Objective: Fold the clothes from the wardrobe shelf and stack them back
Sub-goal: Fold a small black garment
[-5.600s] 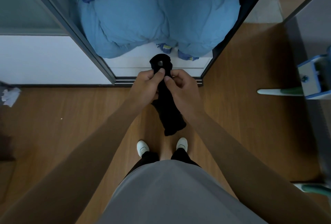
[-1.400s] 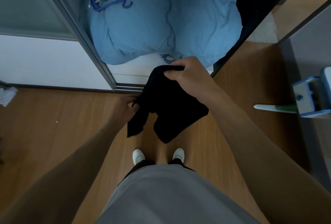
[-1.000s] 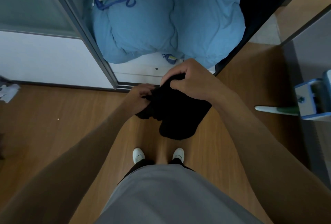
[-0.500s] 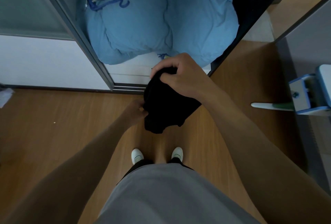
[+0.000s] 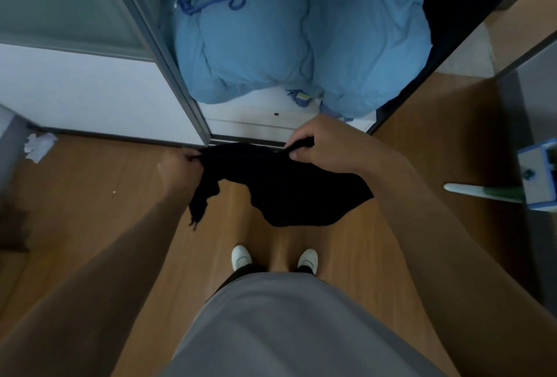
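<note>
My left hand [image 5: 180,162] and right hand [image 5: 319,147] are each pinching an upper corner of the limp black cloth garment [image 5: 289,192], stretching it between them. Risk: one end is hanging loose below my left hand, so the fold may be skewing.

We read no text, brand or number anywhere. Only candidate: small yellow-and-blue tag [image 5: 302,96] at lower edge of blue duvet [image 5: 301,45] in wardrobe; print too small for us to make out.
</note>
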A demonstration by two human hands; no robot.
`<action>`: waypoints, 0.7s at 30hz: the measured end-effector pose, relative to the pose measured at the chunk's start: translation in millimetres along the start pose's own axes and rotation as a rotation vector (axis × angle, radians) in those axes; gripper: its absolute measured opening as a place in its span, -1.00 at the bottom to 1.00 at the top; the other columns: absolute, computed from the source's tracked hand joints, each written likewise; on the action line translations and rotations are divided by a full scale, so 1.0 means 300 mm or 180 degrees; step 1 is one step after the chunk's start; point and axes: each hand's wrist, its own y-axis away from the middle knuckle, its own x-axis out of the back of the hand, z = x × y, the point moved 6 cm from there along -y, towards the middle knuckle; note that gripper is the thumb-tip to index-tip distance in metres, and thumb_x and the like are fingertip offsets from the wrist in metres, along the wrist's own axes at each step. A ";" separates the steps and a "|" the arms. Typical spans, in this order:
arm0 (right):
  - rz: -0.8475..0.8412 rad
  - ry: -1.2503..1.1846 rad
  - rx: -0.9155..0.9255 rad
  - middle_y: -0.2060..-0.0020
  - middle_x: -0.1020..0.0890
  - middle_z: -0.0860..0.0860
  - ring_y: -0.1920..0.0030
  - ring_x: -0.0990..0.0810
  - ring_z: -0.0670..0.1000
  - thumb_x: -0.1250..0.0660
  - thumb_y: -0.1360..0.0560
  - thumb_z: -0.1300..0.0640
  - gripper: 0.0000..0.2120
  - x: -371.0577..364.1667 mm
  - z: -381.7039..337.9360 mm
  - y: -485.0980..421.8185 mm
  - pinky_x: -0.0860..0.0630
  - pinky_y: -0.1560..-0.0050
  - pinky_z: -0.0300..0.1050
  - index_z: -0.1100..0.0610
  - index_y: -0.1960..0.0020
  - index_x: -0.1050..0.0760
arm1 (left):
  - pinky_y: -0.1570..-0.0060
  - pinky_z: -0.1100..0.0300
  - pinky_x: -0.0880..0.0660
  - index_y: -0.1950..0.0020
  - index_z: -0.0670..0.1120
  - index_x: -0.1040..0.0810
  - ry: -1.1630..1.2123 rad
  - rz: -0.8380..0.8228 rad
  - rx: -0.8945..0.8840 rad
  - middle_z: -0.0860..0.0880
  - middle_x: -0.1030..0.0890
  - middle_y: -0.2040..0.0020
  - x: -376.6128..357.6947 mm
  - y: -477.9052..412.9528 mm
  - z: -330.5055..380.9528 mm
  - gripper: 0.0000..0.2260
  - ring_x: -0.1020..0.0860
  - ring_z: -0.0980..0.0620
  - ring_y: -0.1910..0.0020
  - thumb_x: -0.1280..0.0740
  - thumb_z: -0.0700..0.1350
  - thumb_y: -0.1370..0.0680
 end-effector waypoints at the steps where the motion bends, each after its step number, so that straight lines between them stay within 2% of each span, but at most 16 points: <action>1: -0.0067 -0.0025 0.0024 0.00 -0.71 -0.08 -0.02 -0.63 -0.07 -0.38 -0.54 0.14 -0.83 -0.006 0.002 -0.004 -0.55 -0.17 -0.03 -0.01 -0.08 -0.69 | -0.05 0.00 -0.61 0.02 -0.18 -0.72 0.0023 0.0105 -0.0024 -0.19 -0.71 0.04 0.020 -0.002 0.011 -0.75 -0.66 -0.19 0.06 -0.28 -0.35 -0.47; 4: -0.0162 0.0138 0.0064 -0.03 -0.66 -0.04 -0.02 -0.58 -0.06 -0.35 -0.54 0.21 -0.79 -0.015 0.016 -0.020 -0.51 -0.13 -0.11 0.05 -0.12 -0.67 | -0.02 0.00 -0.61 0.02 -0.16 -0.72 -0.0094 0.0277 -0.0170 -0.19 -0.71 0.05 0.055 0.002 0.044 -0.73 -0.66 -0.19 0.07 -0.27 -0.36 -0.43; 6: -0.0217 0.0265 0.0026 0.01 -0.63 -0.03 -0.01 -0.57 -0.04 -0.32 -0.54 0.23 -0.77 -0.018 0.026 -0.030 -0.49 -0.07 -0.12 0.05 -0.12 -0.66 | 0.05 -0.06 -0.64 0.03 -0.13 -0.72 -0.0077 0.0230 -0.0001 -0.19 -0.70 0.10 0.058 0.004 0.044 -0.71 -0.65 -0.23 0.10 -0.25 -0.33 -0.41; 8: -0.0315 0.0240 -0.0037 0.14 -0.61 -0.05 0.07 -0.57 -0.02 -0.30 -0.52 0.25 -0.80 -0.023 0.036 -0.033 -0.46 0.04 -0.14 0.01 0.03 -0.64 | 0.13 -0.05 -0.64 0.04 -0.11 -0.72 -0.0106 0.0160 0.0096 -0.18 -0.69 0.15 0.050 0.006 0.042 -0.70 -0.65 -0.24 0.15 -0.25 -0.30 -0.38; 10: -0.0404 0.0110 -0.0115 0.27 -0.57 -0.06 0.17 -0.55 -0.02 -0.27 -0.50 0.28 -0.74 -0.033 0.041 -0.030 -0.41 0.16 -0.16 -0.04 0.24 -0.51 | 0.22 0.09 -0.57 0.06 -0.08 -0.70 -0.0257 0.0130 0.0115 -0.14 -0.69 0.15 0.043 0.012 0.047 -0.72 -0.62 -0.15 0.20 -0.26 -0.29 -0.38; 12: -0.0418 -0.0118 -0.0164 0.31 -0.55 -0.03 0.24 -0.53 -0.05 -0.24 -0.46 0.33 -0.74 -0.051 0.046 -0.029 -0.39 0.23 -0.16 0.01 0.27 -0.50 | 0.26 0.18 -0.45 0.05 -0.05 -0.69 -0.0274 0.0125 0.0209 -0.10 -0.68 0.14 0.042 0.014 0.054 -0.73 -0.56 -0.07 0.25 -0.26 -0.28 -0.40; 14: -0.0395 -0.0380 -0.0175 0.36 -0.51 0.01 0.33 -0.49 -0.07 -0.21 -0.42 0.36 -0.83 -0.076 0.047 -0.027 -0.36 0.28 -0.16 0.18 0.27 -0.50 | 0.21 0.17 -0.45 0.01 -0.06 -0.69 -0.0186 0.0040 0.0249 -0.12 -0.68 0.11 0.036 0.004 0.063 -0.72 -0.58 -0.10 0.20 -0.25 -0.28 -0.43; 16: -0.0312 -0.0700 -0.0292 0.40 -0.48 0.04 0.39 -0.46 -0.08 -0.19 -0.37 0.27 -0.87 -0.099 0.048 -0.023 -0.33 0.32 -0.16 0.22 0.30 -0.49 | 0.13 0.11 -0.53 -0.02 -0.11 -0.69 -0.0078 -0.0074 0.0223 -0.15 -0.69 0.07 0.034 -0.006 0.081 -0.71 -0.63 -0.15 0.10 -0.23 -0.30 -0.44; 18: -0.0209 -0.1058 -0.0470 0.38 -0.51 0.14 0.38 -0.47 -0.04 -0.17 -0.29 0.16 -0.73 -0.115 0.058 -0.025 -0.31 0.31 -0.15 0.30 0.19 -0.56 | 0.00 0.00 -0.60 -0.03 -0.16 -0.69 0.0080 -0.0130 0.0197 -0.19 -0.69 0.04 0.037 -0.016 0.099 -0.70 -0.64 -0.18 0.03 -0.22 -0.33 -0.44; 20: -0.0144 -0.1295 -0.0609 0.22 -0.62 0.27 0.35 -0.53 -0.03 -0.24 -0.31 0.07 -0.63 -0.123 0.069 -0.025 -0.35 0.24 -0.16 0.29 0.03 -0.60 | -0.09 -0.06 -0.60 -0.02 -0.20 -0.68 0.0174 -0.0226 0.0120 -0.21 -0.69 0.01 0.032 -0.021 0.128 -0.71 -0.63 -0.19 -0.01 -0.21 -0.34 -0.44; 21: -0.0180 -0.1298 -0.0616 0.14 -0.67 0.20 0.33 -0.58 -0.05 -0.30 -0.35 -0.03 -0.65 -0.127 0.072 -0.026 -0.40 0.19 -0.16 0.20 0.03 -0.63 | -0.10 -0.07 -0.59 -0.01 -0.21 -0.68 0.0175 -0.0291 0.0070 -0.22 -0.68 0.01 0.028 -0.022 0.145 -0.72 -0.63 -0.19 -0.02 -0.21 -0.35 -0.45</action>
